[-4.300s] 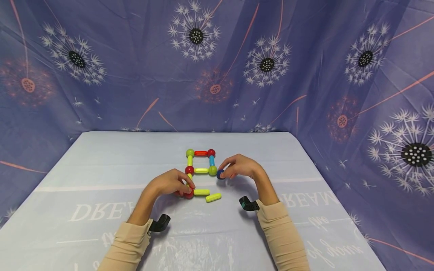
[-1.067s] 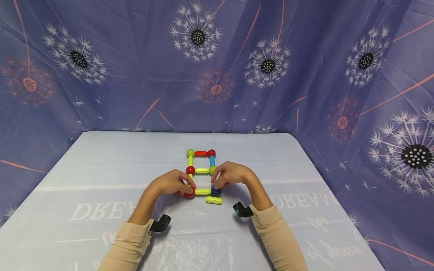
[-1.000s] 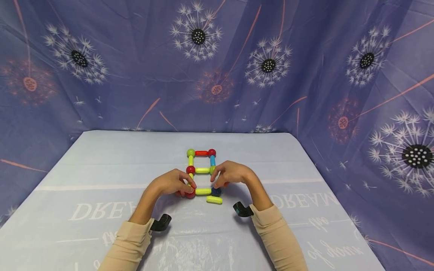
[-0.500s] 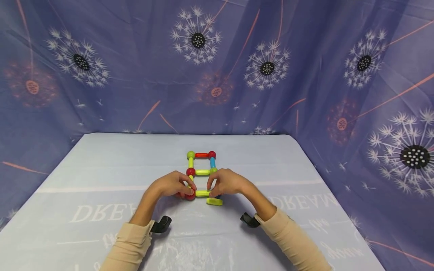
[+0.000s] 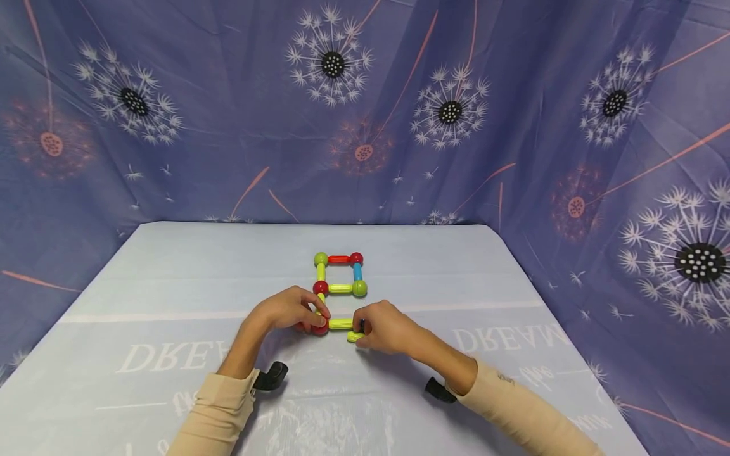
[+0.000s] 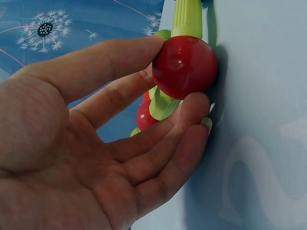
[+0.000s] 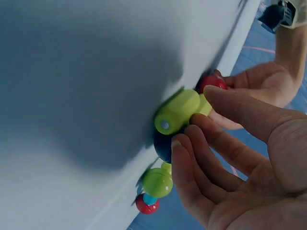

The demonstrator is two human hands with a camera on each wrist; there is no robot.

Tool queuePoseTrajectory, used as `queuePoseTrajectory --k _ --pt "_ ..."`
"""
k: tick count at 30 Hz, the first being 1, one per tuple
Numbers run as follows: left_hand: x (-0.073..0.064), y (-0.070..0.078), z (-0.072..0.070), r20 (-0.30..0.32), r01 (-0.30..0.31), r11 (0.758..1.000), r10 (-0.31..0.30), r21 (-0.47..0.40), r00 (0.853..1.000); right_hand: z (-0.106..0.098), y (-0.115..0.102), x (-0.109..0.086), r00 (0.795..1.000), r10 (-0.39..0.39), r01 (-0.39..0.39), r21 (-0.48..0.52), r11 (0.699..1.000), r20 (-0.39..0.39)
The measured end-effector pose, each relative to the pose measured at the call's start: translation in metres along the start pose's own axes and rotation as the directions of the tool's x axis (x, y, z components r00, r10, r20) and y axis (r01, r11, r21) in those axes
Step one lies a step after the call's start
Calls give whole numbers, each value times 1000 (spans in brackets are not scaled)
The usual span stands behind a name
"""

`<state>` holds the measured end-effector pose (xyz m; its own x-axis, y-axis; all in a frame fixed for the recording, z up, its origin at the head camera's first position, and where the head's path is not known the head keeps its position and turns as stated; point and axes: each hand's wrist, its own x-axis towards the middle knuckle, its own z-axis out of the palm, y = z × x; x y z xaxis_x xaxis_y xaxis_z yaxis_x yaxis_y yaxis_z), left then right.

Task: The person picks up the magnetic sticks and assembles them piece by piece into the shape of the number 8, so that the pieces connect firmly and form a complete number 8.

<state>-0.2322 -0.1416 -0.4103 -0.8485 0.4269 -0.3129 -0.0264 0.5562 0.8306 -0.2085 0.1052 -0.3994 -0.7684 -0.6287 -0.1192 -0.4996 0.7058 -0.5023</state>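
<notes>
My left hand (image 5: pixel 291 309) pinches a red ball (image 6: pixel 184 67) between thumb and fingertips at the near left corner of a ball-and-stick frame. A yellow-green connecting stick (image 5: pixel 340 323) runs right from it towards a dark blue ball (image 7: pixel 163 145), mostly hidden behind my right fingers in the head view. A loose yellow-green stick (image 7: pixel 177 112) lies on the near side of the blue ball. My right hand (image 5: pixel 386 327) has its thumb and curled fingers about this loose stick, with other fingertips against the blue ball.
Beyond the hands lies a square of balls and sticks: a green ball (image 5: pixel 321 259), a red stick (image 5: pixel 339 259), a blue stick (image 5: pixel 357 272), another green ball (image 5: pixel 359 288). The white-blue printed cloth (image 5: pixel 228 266) covers the table; a patterned curtain (image 5: pixel 239 126) hangs behind.
Earlier my right hand brought the blue ball to the near yellow-green stick's right end. Since then it has moved nearer and lower, to the loose stick. My left hand has stayed on the red ball.
</notes>
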Motion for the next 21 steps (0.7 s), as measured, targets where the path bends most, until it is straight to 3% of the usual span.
queuePoseTrajectory --k 12,21 --pt "0 -1 0 1 0 1000 0 -12 1000 11 -1 -3 994 -76 67 -119 991 -73" --pt "0 -1 0 3 3 1000 -3 -18 1000 16 -1 -3 996 -79 70 -156 985 -51"
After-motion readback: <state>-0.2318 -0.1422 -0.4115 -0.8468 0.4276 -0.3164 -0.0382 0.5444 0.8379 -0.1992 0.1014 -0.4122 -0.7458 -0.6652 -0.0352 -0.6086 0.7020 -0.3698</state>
